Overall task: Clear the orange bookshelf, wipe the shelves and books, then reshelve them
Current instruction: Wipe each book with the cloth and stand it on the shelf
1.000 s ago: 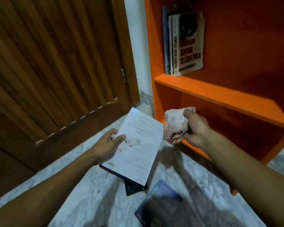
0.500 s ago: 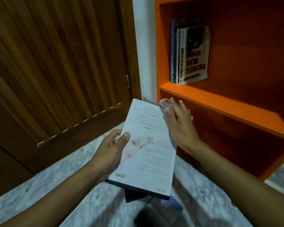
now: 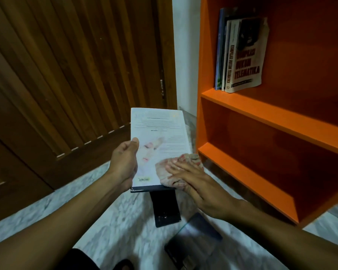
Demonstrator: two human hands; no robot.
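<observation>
My left hand (image 3: 124,164) grips the left edge of a pale book (image 3: 160,133), back cover up, held above the floor. On the book's lower right corner my right hand (image 3: 195,179) presses a crumpled reddish cloth (image 3: 170,171) with flat, straight fingers. The orange bookshelf (image 3: 261,115) stands to the right; several books (image 3: 240,53) lean upright at the left end of its upper shelf. The lower shelf holds nothing in view.
A brown slatted wooden door (image 3: 66,78) fills the left. On the marble floor (image 3: 113,215) lie a dark book (image 3: 165,209) below the held one and a glossy dark book (image 3: 195,242) nearer me.
The cloth went from bunched in my right hand beside the book, to the book's top, then swept down to its lower right corner. My left hand raised and straightened the book.
</observation>
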